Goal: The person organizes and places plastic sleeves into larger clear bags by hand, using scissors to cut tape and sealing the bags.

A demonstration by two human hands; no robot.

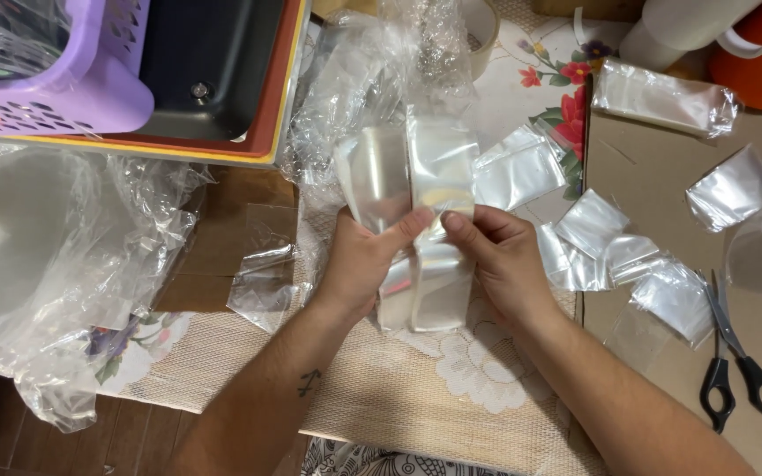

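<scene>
I see the counter (372, 397) covered by a beige woven mat with lace flowers, and a floral cloth showing at 12 to 1 o'clock. At 3 o'clock a brown cardboard sheet (654, 176) lies flat on it, carrying several small clear plastic bags (734, 187) scattered well apart, and black-handled scissors (734, 361) at 4 o'clock. More small bags (588, 222) overlap the cardboard's left edge. At 9 o'clock a large crumpled clear plastic sheet (55, 256) spreads over the counter, beside flat brown cardboard pieces (222, 256). At 11 o'clock sits a red-and-yellow-edged tray (271, 115), with a purple basket (72, 84) that seems to rest on it, though I cannot tell for sure.
</scene>
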